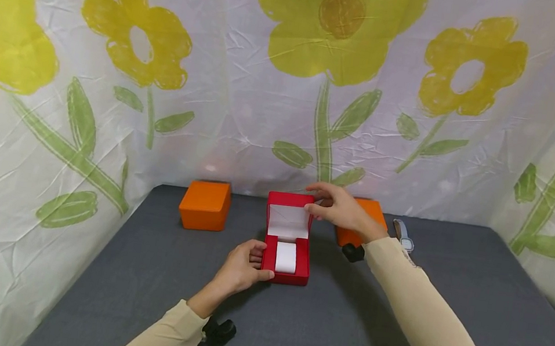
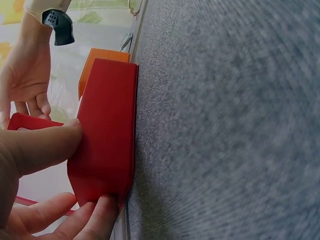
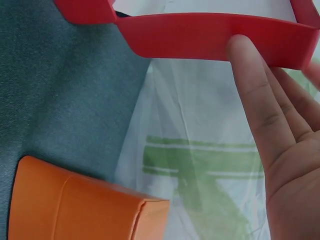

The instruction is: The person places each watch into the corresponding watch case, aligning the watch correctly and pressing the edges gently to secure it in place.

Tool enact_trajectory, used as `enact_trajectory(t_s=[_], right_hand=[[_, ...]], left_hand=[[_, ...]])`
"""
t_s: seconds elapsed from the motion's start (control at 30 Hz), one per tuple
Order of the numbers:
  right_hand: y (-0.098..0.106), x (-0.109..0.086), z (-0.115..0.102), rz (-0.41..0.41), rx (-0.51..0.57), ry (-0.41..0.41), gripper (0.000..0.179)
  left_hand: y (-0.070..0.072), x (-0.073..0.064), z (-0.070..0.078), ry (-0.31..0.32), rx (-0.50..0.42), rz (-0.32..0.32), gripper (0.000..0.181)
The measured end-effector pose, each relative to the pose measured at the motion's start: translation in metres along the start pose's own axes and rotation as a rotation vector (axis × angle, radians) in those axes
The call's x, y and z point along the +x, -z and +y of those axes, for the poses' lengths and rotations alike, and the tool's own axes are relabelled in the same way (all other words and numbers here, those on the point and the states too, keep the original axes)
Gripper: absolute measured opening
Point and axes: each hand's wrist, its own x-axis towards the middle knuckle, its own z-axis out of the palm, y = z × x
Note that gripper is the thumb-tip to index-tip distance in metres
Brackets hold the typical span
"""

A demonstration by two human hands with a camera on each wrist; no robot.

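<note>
A red watch box (image 1: 302, 261) stands on the table with its lid raised and a white cushion (image 1: 285, 257) inside. My left hand (image 1: 238, 270) grips the base at its near left corner, thumb at the front and fingers along the left side. In the left wrist view, the thumb (image 2: 45, 147) presses the red wall while fingertips hold the adjoining side. Up at the lid (image 1: 291, 199), my right hand (image 1: 338, 207) touches the right edge. One straight digit (image 3: 250, 75) lies against the lid's red side; the other fingers are partly hidden behind it.
An orange box (image 1: 205, 205) stands at the back left. Another orange box (image 1: 369, 211) is behind the right forearm, partly covered. A watch (image 1: 404, 236) with a pale strap lies right of it. A flowered cloth (image 1: 244, 104) hangs behind the dark grey table (image 1: 135, 294).
</note>
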Motion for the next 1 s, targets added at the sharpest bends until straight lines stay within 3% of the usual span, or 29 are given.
enact_trajectory(t_s=[0.4,0.77,1.0], right_hand=[[-0.003,-0.022,0.014,0.059,0.018,-0.010,0.054],[-0.004,-0.061,0.019,0.079,-0.015,0.005,0.049],[-0.010,-0.088,0.025,0.113,-0.022,0.037,0.044]], left_hand=[[0.009,-0.002,0.005,-0.020,0.008,-0.021,0.057],[0.017,0.000,0.011,-0.141,0.073,0.018,0.048],[0.020,0.002,0.016,-0.220,0.148,-0.016,0.047]])
